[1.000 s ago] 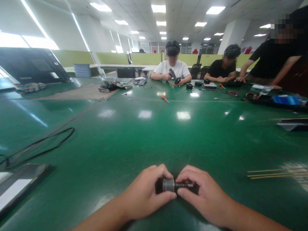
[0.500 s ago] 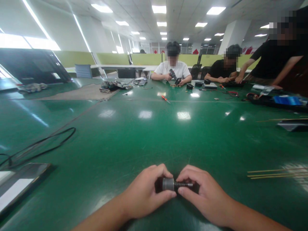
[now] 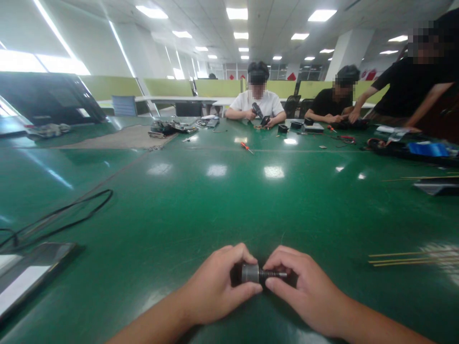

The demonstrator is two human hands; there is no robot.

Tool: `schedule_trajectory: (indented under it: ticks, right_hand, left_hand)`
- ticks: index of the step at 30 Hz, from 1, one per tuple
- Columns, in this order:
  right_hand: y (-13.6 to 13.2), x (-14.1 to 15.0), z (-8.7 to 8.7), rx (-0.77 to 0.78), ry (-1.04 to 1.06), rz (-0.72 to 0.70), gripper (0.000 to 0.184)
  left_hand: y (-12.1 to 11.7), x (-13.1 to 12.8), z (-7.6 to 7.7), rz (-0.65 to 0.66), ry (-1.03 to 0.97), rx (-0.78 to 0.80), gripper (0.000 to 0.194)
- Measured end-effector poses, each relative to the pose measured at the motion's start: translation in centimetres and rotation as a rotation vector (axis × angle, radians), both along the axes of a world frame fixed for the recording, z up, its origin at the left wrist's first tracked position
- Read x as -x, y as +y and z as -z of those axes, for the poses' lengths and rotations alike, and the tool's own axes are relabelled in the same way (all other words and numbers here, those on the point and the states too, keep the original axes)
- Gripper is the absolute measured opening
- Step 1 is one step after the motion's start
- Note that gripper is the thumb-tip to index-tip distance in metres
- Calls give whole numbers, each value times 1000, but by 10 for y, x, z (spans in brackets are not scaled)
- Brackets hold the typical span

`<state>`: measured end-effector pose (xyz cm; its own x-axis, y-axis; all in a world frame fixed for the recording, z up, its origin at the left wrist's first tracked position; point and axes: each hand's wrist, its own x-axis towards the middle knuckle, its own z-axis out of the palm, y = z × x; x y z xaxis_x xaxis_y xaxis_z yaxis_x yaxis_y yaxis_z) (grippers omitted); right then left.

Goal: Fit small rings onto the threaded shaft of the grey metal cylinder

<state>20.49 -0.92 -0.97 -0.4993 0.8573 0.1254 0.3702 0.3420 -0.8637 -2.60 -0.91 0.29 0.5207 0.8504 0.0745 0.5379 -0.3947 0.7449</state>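
Note:
Between my two hands, just above or on the green tabletop, lies a small grey metal cylinder with a spring-wound shaft (image 3: 250, 274). Its thin shaft points right and ends in a bare tip. My left hand (image 3: 218, 282) is closed on the cylinder body, thumb along the near side and fingers along the far side. My right hand (image 3: 304, 286) is bent into a pinch about the coiled shaft, its thumb and fingertips close to where the shaft meets the body. The palm-side fingers of both hands are partly hidden.
Thin yellow rods (image 3: 405, 260) lie at the right, and a flat dark panel (image 3: 39, 272) with a black cable (image 3: 89, 212) at the left. An orange screwdriver (image 3: 245, 147) rests farther off. Across the table one person holds a power tool (image 3: 257, 111); two others work at the right.
My hands and the metal part stay almost in place, with only a very slight shift of the part. At the far right, the standing person has moved a little.

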Motion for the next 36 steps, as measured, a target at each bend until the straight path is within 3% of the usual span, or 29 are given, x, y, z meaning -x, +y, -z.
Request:
schedule_trajectory:
  ticks: [36]
  right_hand:
    - [0, 2, 1, 15, -26, 40, 3]
  left_hand:
    - [1, 1, 0, -23, -33, 4, 21]
